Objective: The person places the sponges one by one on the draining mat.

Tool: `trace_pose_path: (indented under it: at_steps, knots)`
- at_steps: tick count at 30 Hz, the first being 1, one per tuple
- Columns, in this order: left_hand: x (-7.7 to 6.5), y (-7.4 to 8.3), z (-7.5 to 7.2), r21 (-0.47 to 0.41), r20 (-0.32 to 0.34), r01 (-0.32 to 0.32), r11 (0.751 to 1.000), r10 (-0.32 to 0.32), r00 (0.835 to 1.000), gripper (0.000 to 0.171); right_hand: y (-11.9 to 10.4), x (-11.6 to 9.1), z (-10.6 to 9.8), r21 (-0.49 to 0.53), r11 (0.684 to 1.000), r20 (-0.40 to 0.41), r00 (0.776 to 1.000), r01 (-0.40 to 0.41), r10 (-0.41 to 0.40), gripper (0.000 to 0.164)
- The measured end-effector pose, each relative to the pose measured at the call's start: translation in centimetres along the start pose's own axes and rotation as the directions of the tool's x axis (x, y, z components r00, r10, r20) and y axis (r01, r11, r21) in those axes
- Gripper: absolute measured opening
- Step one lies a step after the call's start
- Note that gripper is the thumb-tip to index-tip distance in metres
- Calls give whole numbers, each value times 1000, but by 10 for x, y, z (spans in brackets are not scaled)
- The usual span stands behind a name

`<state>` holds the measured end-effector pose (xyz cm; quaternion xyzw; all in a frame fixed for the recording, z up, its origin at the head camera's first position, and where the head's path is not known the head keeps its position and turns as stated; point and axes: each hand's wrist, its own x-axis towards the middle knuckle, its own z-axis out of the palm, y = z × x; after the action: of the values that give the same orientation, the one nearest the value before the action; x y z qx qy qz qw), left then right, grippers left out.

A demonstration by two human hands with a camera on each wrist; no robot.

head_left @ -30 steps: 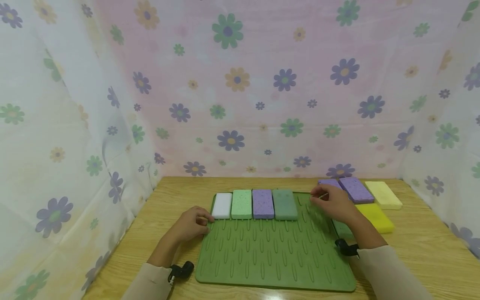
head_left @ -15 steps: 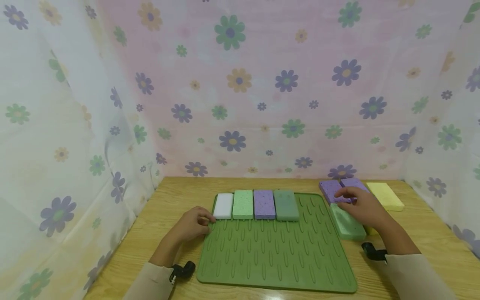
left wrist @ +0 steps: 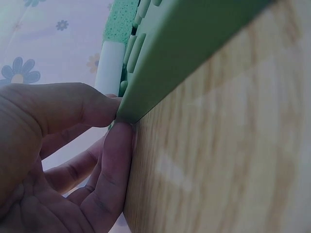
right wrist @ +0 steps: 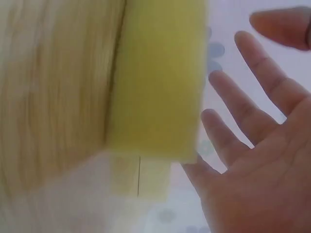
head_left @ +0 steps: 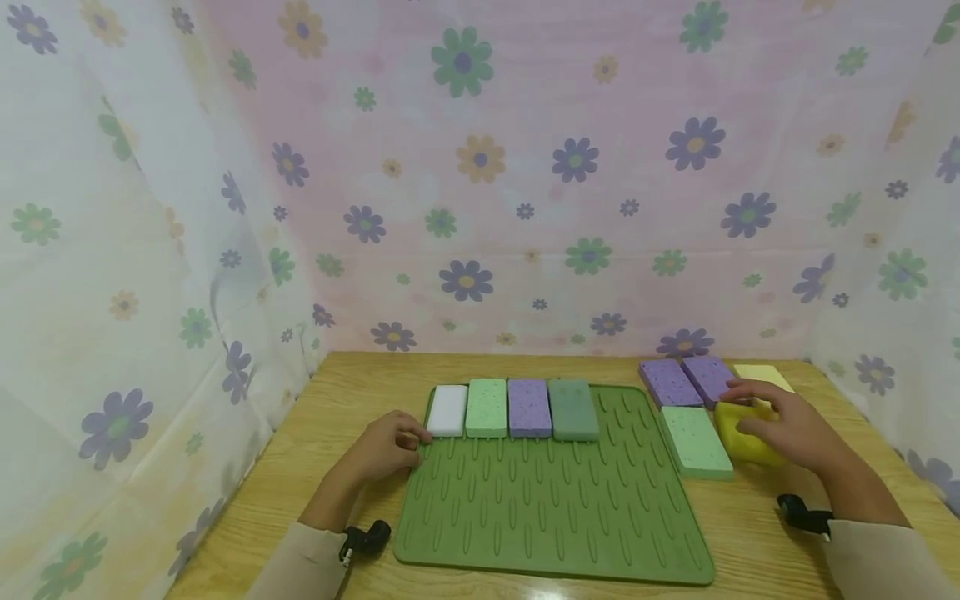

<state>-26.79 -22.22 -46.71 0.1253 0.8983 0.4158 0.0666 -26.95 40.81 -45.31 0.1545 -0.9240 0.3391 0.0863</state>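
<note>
The right hand (head_left: 798, 433) hovers over the yellow sponge (right wrist: 155, 82), fingers spread, holding nothing. Likely light, soft and squeezable, the sponge suits a gentle pinch across its long sides; it lies on the counter (head_left: 300, 433) beside a light green sponge (head_left: 696, 442). The left hand's (head_left: 382, 448) loose fingertips touch the green mat (head_left: 555, 517).

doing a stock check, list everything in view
table: 1, brown, underneath
mat: 1, green, on table
block: 1, white, on mat, leftmost
mint sponges: 2, light green, one on mat, one off
purple sponges: 3, purple, one on mat, two off
dark sponge: 1, green, on mat
bright sponge: 1, yellow, right of mat
pale sponge: 1, cream, far right
floral cloth: pieces unclear, multicoloured, behind and beside
wrist cameras: 2, black, at cuffs
sleeves: 2, beige, on forearms
left grip: 1, touching mat's edge
right grip: 1, over bright sponge
</note>
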Motion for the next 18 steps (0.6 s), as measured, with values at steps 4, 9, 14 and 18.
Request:
trace_pose_path:
  at_steps: [4, 9, 14, 18]
  knots:
    - [-1, 1, -1, -2, -1, 0, 1000, 0, 1000, 23, 3, -3, -6, 10, 999, 65, 997, -39, 38, 47]
    - [-1, 3, -2, -4, 0, 8, 1000, -8, 1000, 23, 10, -7, -6, -12, 999, 101, 994, -51, 52, 63]
    - [-2, 4, -2, -1, 3, 12, 1000, -12, 1000, 22, 15, -10, -6, -8, 999, 103, 994, -43, 43, 71]
    - [-2, 4, -1, -2, -2, 20, 1000, -20, 1000, 23, 15, -10, -7, -36, 999, 106, 994, -37, 40, 77]
